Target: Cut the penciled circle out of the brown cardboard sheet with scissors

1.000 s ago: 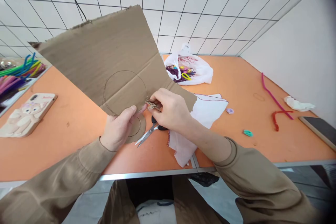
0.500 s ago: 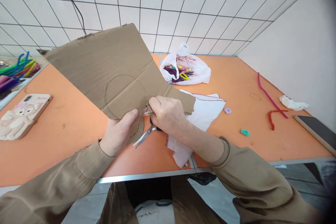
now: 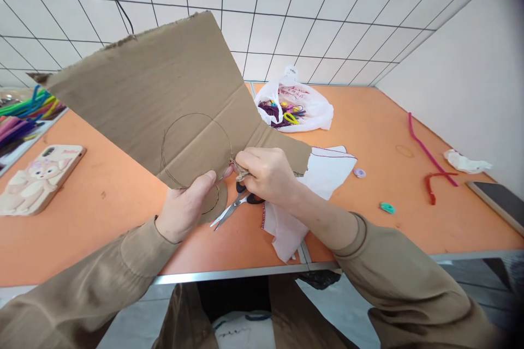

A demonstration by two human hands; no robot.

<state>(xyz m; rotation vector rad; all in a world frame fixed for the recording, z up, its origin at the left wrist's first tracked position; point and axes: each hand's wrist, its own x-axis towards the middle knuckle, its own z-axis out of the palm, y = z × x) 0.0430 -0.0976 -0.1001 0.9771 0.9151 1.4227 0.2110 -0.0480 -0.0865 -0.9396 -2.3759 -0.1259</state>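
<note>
A large piece of brown cardboard (image 3: 135,92) with a drawn circle is tilted up over the table. My left hand (image 3: 189,202) grips its lower edge, thumb on the face near the circle and most fingers hidden behind. My right hand (image 3: 268,172) is closed on the torn edge of the same cardboard, just right of the circle. Below my hands, scissors (image 3: 233,208) with black handles lie with their blades slightly apart. A round cardboard disc (image 3: 221,199) lies partly hidden beside them. White cloth (image 3: 331,172) with dark red stitching spreads under my right wrist.
On the orange table (image 3: 368,147) stands a white plastic bag (image 3: 315,109) of yarn. A phone in a cartoon case (image 3: 41,177) and pipe cleaners (image 3: 30,114) lie left. To the right are red pipe cleaners (image 3: 429,188), a green clip-like piece (image 3: 387,208) and a dark phone (image 3: 499,202).
The cardboard's upper left part has swung up and toward the left. My right hand has moved slightly right, and the tear beside the circle looks a little wider.
</note>
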